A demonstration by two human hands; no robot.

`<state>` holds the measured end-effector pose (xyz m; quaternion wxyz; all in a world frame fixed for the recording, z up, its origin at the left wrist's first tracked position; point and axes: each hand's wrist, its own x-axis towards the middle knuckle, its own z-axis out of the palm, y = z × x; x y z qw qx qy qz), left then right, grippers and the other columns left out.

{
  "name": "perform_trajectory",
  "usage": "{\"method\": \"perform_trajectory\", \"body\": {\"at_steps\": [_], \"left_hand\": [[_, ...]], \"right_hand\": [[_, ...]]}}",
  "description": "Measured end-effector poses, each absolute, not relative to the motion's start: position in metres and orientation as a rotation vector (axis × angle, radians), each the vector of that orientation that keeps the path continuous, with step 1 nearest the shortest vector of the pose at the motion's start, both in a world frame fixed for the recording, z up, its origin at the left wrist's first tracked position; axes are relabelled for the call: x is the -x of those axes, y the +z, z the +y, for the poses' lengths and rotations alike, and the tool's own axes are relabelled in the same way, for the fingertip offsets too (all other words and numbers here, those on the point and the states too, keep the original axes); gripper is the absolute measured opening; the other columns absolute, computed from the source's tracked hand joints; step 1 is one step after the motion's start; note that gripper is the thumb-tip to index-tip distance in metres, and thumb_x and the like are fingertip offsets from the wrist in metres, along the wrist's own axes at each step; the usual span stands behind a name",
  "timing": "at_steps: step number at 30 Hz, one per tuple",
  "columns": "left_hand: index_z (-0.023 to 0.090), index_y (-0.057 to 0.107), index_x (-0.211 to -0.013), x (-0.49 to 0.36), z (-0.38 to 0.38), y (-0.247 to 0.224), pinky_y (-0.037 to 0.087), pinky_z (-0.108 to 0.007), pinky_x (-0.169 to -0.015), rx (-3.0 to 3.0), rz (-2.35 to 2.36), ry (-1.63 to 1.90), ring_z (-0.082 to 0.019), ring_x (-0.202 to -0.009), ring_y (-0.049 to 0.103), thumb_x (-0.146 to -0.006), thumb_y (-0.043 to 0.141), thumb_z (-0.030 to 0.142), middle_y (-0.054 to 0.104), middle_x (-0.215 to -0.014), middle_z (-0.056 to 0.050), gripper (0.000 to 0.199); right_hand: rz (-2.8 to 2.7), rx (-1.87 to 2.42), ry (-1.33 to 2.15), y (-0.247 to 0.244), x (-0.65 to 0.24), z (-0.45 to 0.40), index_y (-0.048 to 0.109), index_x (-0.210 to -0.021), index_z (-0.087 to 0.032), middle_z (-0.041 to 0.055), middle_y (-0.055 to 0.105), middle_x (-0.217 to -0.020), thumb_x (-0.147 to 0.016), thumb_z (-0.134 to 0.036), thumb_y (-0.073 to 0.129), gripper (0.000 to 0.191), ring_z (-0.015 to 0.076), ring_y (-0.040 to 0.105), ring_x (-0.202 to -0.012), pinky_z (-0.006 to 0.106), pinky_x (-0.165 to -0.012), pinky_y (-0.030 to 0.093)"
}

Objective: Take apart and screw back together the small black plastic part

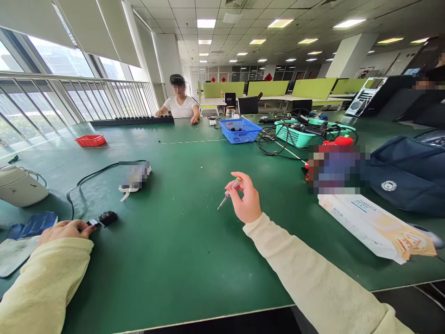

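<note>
My right hand [247, 199] is closed around a small screwdriver [229, 192] with a clear handle and a brownish end cap. Its thin metal tip points down and left, over the middle of the green table [167, 269]. At the left, my left hand [64, 232] rests low on the tabletop, fingers closed on a small black and white piece [92, 223] that they partly hide. Right beside that piece lies a black ribbed block [107, 218]; whether the two touch, I cannot tell.
A white device with a black cable [85, 177], a pale kettle-like container [21, 185] and a blue pouch [33, 225] lie left. Blue [239, 134] and green baskets [295, 137] stand farther back. On the right are a wipes pack [361, 222] and navy bag [410, 171]. A person [181, 105] sits opposite.
</note>
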<state>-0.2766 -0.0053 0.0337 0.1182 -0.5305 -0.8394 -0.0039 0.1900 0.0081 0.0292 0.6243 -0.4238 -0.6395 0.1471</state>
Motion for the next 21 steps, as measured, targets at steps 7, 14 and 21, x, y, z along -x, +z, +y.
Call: {"method": "perform_trajectory", "body": {"at_steps": [7,14,21], "left_hand": [[0.022,0.052,-0.082,0.253,-0.004,0.04,0.047,-0.031,-0.078,1.543,-2.313,-0.568,-0.022,-0.095,0.06,-0.092,0.034,0.044,0.07,-0.109,-0.005,0.03],[0.021,0.057,-0.098,0.243,0.0,0.037,0.048,-0.032,-0.082,1.83,-2.21,-0.509,-0.023,-0.093,0.063,-0.088,0.042,0.043,0.072,-0.101,-0.007,0.029],[0.012,0.053,-0.129,0.241,0.003,0.035,0.046,-0.033,-0.087,1.902,-2.249,-0.272,-0.028,-0.102,0.064,-0.092,0.033,0.039,0.069,-0.115,-0.015,0.049]], "right_hand": [[-1.468,0.984,0.343,0.03,-0.189,0.007,0.049,-0.118,-0.023,0.0026,0.069,-0.086,-0.089,-0.025,0.051,0.028,0.0168,0.068,-0.073,0.037,-0.075,0.057],[-1.474,0.975,0.348,0.03,-0.189,0.007,0.049,-0.118,-0.023,0.0027,0.069,-0.086,-0.09,-0.025,0.051,0.029,0.0171,0.068,-0.074,0.037,-0.075,0.058],[-1.478,0.973,0.347,0.029,-0.189,0.008,0.049,-0.118,-0.023,0.003,0.069,-0.086,-0.09,-0.024,0.051,0.028,0.0172,0.069,-0.075,0.037,-0.076,0.057]]}}
